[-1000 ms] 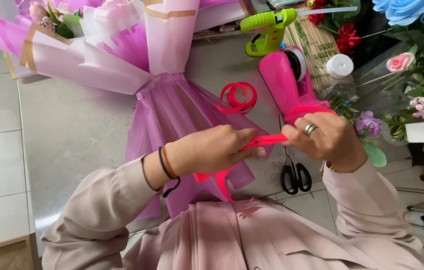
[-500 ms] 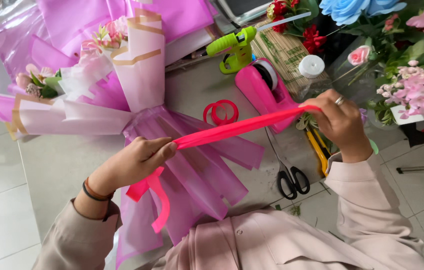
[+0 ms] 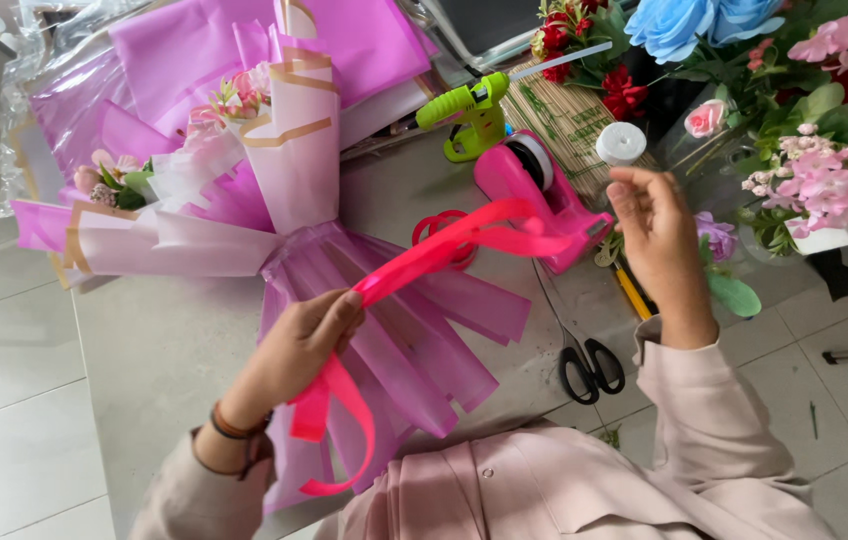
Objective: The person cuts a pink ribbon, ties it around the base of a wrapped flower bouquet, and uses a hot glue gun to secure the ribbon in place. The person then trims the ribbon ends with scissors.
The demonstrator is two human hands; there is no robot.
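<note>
Bouquet (image 3: 244,200) lying on table (image 3: 164,340), left of tape dispenser (image 3: 544,190); glue gun (image 3: 469,110) sitting behind dispenser; scissors (image 3: 589,365) lying before it, near table edge.

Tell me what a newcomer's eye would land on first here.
The bright pink ribbon stands out first, stretched across the middle of the table from the left hand, which pinches it, toward the open right hand. Behind it lies the pink-wrapped bouquet, its wrapping fanned toward the person. A lime-green glue gun sits further back beside a pink tape dispenser.
</note>
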